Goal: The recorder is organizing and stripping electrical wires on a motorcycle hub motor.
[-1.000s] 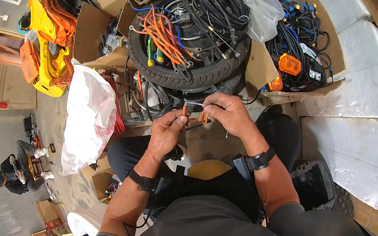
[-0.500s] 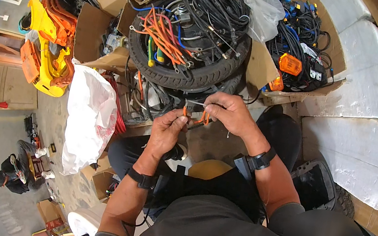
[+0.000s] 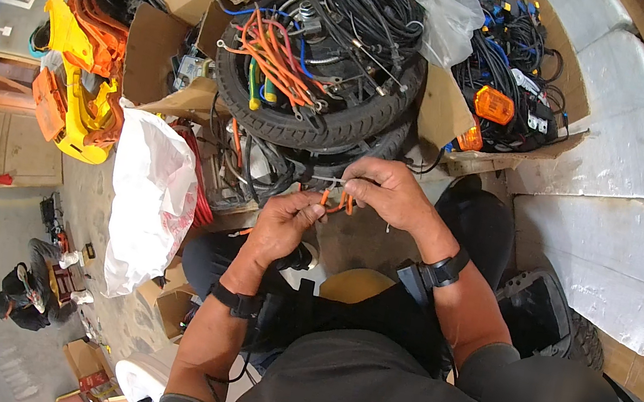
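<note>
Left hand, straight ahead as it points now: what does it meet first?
For the left hand, likely the thin pale strip in the right hand, then perhaps the black tyre; depth is unclear.

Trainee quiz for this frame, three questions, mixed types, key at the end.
1. Multiple choice: what does the left hand pinch?
a) a coil of black cable
b) an orange cable
c) a white plastic bag

2. True or false: an orange lamp lies in the open cardboard box to the right of the tyre.

3. Fill in: the thin pale strip is held in the fingers of the ____ hand.

Key:
1. b
2. True
3. right; the right hand pinches it.
</note>
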{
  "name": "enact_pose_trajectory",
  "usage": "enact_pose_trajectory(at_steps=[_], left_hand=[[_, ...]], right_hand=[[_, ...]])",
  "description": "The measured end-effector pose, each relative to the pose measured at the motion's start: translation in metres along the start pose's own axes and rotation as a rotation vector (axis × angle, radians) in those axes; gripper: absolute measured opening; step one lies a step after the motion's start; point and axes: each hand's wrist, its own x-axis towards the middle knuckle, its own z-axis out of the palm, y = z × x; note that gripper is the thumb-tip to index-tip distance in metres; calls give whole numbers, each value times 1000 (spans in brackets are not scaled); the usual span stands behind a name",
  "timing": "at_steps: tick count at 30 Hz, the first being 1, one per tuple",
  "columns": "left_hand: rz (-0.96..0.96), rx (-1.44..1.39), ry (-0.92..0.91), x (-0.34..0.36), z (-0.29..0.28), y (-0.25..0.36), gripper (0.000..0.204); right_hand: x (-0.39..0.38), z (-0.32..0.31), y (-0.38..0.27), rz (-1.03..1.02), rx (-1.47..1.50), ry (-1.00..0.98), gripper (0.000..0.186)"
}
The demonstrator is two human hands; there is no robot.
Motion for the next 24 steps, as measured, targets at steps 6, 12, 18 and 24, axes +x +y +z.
enact_pose_trajectory(at_steps=[6,12,18,24], left_hand=[[-1,335,-55,2,6,17,19],[102,372,-68,5,16,8,17],[198,532,135,21,-1,24,14],[718,1003,512,88,-47,93,13]], right_hand=[[-1,3,-11,82,29,-60,17],[-5,5,-10,55,-56,-73,16],[-5,0,-10,28,-208,69,17],[-1,-1,-3,-34,-192,28,17]])
